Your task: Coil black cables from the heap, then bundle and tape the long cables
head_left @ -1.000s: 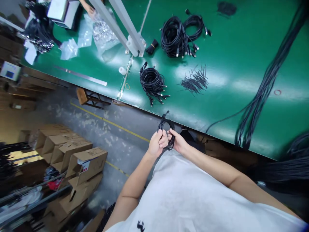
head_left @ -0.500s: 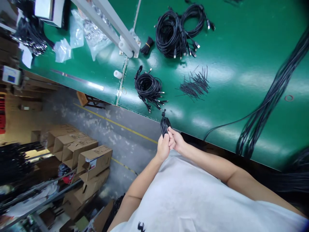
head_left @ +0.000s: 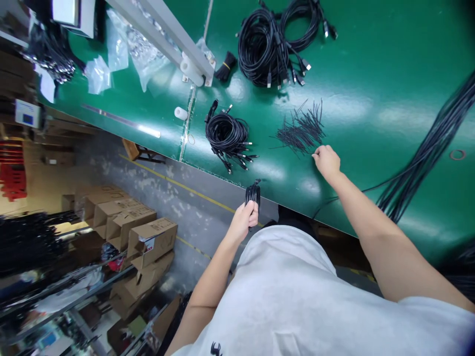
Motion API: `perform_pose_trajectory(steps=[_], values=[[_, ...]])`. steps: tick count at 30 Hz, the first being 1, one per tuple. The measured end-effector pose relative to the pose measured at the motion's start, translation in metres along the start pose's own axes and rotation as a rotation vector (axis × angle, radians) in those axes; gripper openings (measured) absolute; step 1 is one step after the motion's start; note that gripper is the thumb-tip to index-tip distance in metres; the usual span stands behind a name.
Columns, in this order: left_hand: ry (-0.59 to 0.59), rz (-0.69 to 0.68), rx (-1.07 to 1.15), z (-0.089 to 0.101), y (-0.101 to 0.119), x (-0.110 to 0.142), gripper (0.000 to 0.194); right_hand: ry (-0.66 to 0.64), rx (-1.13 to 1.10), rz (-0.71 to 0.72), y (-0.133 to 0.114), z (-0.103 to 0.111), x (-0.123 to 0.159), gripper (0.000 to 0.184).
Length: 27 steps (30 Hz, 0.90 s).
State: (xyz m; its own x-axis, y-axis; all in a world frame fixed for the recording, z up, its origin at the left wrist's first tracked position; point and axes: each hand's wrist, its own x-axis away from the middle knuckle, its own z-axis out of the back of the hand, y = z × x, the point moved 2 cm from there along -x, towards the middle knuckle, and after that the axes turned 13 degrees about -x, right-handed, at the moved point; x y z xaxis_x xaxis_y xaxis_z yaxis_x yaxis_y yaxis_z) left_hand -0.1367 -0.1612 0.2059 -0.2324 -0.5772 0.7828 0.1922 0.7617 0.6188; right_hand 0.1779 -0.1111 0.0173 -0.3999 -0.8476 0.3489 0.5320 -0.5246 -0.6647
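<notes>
My left hand (head_left: 245, 217) is closed around a coiled black cable (head_left: 253, 194), held just off the table's front edge. Over the green table my right hand (head_left: 327, 162) is at the lower right edge of a pile of short black twist ties (head_left: 302, 129). Its fingers are pinched together; whether a tie is between them I cannot make out. A stack of coiled cables (head_left: 227, 132) with metal plugs lies to the left of the ties. Farther back sits a larger stack of thick coiled cables (head_left: 260, 47).
Long straight black cables (head_left: 419, 153) stretch across the table's right side. A grey metal frame (head_left: 178, 39) stands at the back left, near a white roller (head_left: 180, 113), a steel ruler (head_left: 122, 121) and plastic bags (head_left: 98, 75). Cardboard boxes (head_left: 154, 242) stand on the left.
My right hand has left the coiled cable and moved right and away from me to the twist ties. My left hand keeps the coil, slightly lower and more upright.
</notes>
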Motion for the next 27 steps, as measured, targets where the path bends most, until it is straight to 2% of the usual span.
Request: perform_pose_trajectory(steps=[3, 6, 8, 10, 11, 15, 16, 17, 19, 22, 24, 27], values=[[-0.01, -0.007, -0.025, 0.001, -0.005, 0.001, 0.053, -0.129, 0.146, 0.05, -0.003, -0.005, -0.01, 0.02], [-0.014, -0.026, 0.009, 0.003, -0.005, 0.0, 0.053, -0.154, 0.191, 0.066, -0.006, 0.002, -0.006, 0.022], [-0.024, -0.03, 0.047, 0.002, -0.003, -0.002, 0.055, -0.151, 0.168, 0.082, -0.007, 0.011, 0.008, 0.021], [-0.042, -0.049, 0.058, 0.0, -0.002, -0.004, 0.055, -0.199, 0.01, 0.067, -0.008, 0.017, 0.034, 0.019], [-0.057, -0.071, 0.045, -0.002, -0.001, -0.005, 0.054, -0.269, -0.126, 0.05, -0.011, 0.017, 0.053, 0.021], [-0.168, -0.15, -0.109, -0.012, 0.002, -0.005, 0.053, -0.723, -0.685, -0.059, -0.045, -0.005, 0.148, 0.036], [-0.2, -0.158, -0.166, -0.014, 0.002, -0.003, 0.053, -0.782, -0.769, -0.095, -0.057, -0.012, 0.169, 0.038], [-0.231, -0.164, -0.227, -0.016, 0.001, -0.002, 0.053, -0.797, -0.847, -0.131, -0.071, -0.02, 0.185, 0.037], [-0.291, -0.181, -0.344, -0.02, -0.003, 0.001, 0.055, -0.721, -1.021, -0.185, -0.096, -0.032, 0.201, 0.034], [-0.312, -0.218, -0.434, -0.021, -0.012, 0.002, 0.056, -0.618, -1.244, -0.225, -0.126, -0.038, 0.199, 0.033], [-0.265, -0.255, -0.44, -0.018, -0.02, 0.001, 0.053, -0.59, -1.308, -0.245, -0.136, -0.038, 0.194, 0.032], [-0.128, -0.318, -0.417, -0.011, -0.03, 0.001, 0.045, -0.498, -1.302, -0.233, -0.139, -0.039, 0.193, 0.029]])
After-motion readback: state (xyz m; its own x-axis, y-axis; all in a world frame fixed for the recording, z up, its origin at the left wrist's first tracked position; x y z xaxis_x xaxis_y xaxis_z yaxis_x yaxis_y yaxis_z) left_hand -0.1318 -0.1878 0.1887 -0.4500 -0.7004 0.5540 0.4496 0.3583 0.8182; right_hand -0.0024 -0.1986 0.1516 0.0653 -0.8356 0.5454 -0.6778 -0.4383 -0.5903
